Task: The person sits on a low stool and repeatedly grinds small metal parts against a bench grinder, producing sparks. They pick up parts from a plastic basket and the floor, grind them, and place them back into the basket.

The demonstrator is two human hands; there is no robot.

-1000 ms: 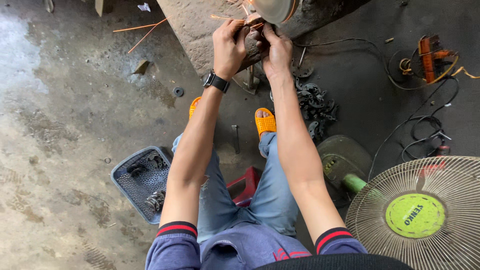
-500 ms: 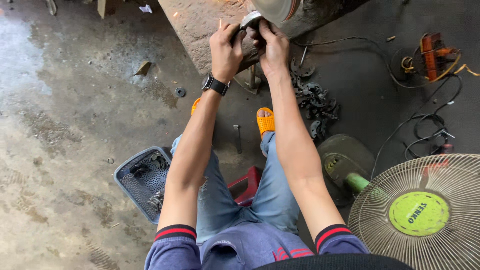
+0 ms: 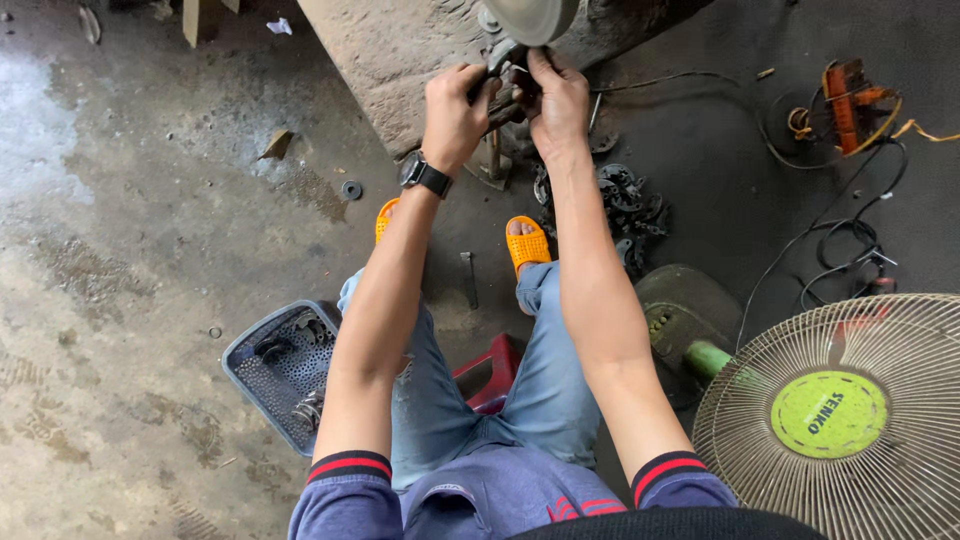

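Observation:
Both my arms reach forward over my knees. My left hand (image 3: pixel 455 108), with a black watch on its wrist, and my right hand (image 3: pixel 557 100) are closed together on a small dark metal part (image 3: pixel 505 72). They hold it just below a round grey wheel (image 3: pixel 528 15) at the top edge. The wheel sits against a slanted concrete block (image 3: pixel 385 50). The part is mostly hidden by my fingers.
A grey plastic basket (image 3: pixel 262 375) with metal pieces stands by my left knee. A pile of dark metal parts (image 3: pixel 625 205) lies right of my orange sandals. A fan with a green hub (image 3: pixel 835 415) is at lower right; cables and an orange coil (image 3: pixel 850 95) lie upper right.
The view has shifted slightly, so my hands sit a little lower in the frame. Both hands stay closed on the part beneath the wheel.

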